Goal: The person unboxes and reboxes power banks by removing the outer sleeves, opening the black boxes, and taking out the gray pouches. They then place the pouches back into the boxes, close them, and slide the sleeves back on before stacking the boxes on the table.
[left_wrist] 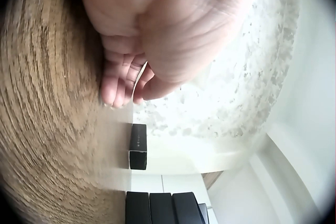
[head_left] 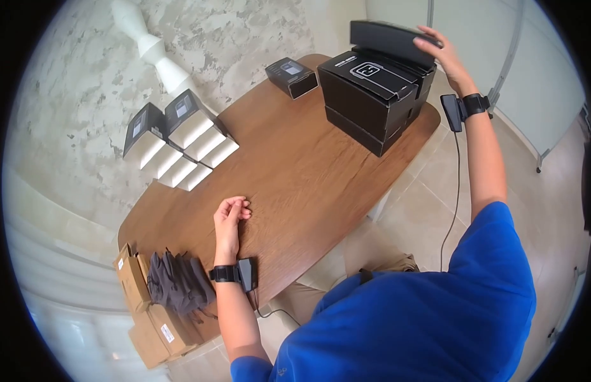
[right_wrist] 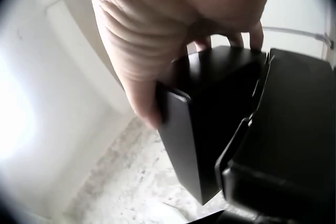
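In the head view my right hand (head_left: 449,56) grips the end of a long black box (head_left: 391,41) above the rear of the stacked large black boxes (head_left: 356,105). The right wrist view shows the thumb on one side of that black box (right_wrist: 194,124) and the fingers over its far edge, close beside another black box (right_wrist: 289,129). My left hand (head_left: 230,219) rests on the wooden table (head_left: 289,184), fingers loosely curled. From the left wrist, that hand (left_wrist: 157,40) appears with its fingertips near the tabletop; nothing is clearly held.
Several small boxes with white ends (head_left: 193,137) stand at the table's far left edge. One small black box (head_left: 292,76) lies left of the large ones. Dark cloth pouches (head_left: 178,280) and brown cartons (head_left: 165,331) are at the near left corner.
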A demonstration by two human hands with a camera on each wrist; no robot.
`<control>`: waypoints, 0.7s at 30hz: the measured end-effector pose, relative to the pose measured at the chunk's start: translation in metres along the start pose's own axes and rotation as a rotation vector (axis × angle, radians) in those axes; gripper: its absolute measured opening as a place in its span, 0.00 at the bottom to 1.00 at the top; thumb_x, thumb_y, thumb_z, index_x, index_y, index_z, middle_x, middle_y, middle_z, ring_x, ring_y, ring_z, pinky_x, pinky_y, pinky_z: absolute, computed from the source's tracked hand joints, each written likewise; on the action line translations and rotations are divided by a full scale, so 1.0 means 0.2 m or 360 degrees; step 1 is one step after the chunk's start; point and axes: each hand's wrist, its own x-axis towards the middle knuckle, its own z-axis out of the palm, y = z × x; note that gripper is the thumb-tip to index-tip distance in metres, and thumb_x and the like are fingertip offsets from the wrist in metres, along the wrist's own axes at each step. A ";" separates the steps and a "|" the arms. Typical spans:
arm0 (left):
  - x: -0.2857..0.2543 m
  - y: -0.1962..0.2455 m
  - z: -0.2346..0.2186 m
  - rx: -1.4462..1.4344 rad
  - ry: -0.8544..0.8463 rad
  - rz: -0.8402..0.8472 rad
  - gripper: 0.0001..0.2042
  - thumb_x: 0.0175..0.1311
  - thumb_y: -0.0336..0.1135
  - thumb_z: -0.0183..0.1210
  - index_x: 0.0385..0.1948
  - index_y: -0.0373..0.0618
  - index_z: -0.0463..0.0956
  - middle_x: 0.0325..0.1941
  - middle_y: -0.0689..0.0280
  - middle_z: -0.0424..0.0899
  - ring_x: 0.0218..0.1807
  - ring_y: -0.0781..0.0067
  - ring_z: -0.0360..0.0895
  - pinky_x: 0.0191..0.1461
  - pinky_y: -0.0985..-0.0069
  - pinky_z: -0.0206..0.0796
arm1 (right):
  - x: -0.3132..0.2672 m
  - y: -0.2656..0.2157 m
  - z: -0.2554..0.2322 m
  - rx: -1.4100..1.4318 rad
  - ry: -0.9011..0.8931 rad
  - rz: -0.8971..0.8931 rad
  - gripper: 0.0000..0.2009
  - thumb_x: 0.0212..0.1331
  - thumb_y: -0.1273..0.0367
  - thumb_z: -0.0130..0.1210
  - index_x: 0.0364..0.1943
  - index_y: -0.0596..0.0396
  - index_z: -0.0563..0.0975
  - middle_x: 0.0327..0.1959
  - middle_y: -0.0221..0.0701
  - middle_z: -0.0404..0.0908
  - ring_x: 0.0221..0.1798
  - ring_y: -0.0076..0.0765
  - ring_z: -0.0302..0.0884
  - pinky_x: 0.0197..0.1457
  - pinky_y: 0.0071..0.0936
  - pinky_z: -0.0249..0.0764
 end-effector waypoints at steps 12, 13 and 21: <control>0.03 -0.02 -0.02 0.0028 -0.0045 -0.0025 0.08 0.69 0.32 0.52 0.41 0.37 0.75 0.35 0.66 0.81 0.32 0.83 0.74 0.39 0.85 0.68 | -0.62 -0.79 0.26 0.0924 0.0042 -0.0442 0.37 0.50 0.46 0.58 0.55 0.65 0.71 0.58 0.43 0.71 0.63 0.40 0.68 0.66 0.34 0.61; -0.02 0.04 0.02 0.0020 0.0033 -0.0006 0.09 0.69 0.33 0.52 0.41 0.37 0.76 0.35 0.67 0.80 0.32 0.83 0.74 0.39 0.85 0.68 | -0.70 -0.79 0.37 0.0847 -0.0052 -0.0463 0.36 0.44 0.44 0.61 0.50 0.60 0.74 0.56 0.41 0.72 0.61 0.39 0.68 0.65 0.35 0.61; 0.02 0.00 -0.03 0.0002 -0.0032 -0.0058 0.10 0.69 0.36 0.52 0.41 0.39 0.77 0.34 0.72 0.79 0.33 0.86 0.72 0.39 0.86 0.65 | -1.08 -0.67 1.03 0.0528 -0.0176 -0.0348 0.18 0.38 0.73 0.71 0.33 0.54 0.73 0.50 0.38 0.68 0.55 0.40 0.67 0.57 0.35 0.65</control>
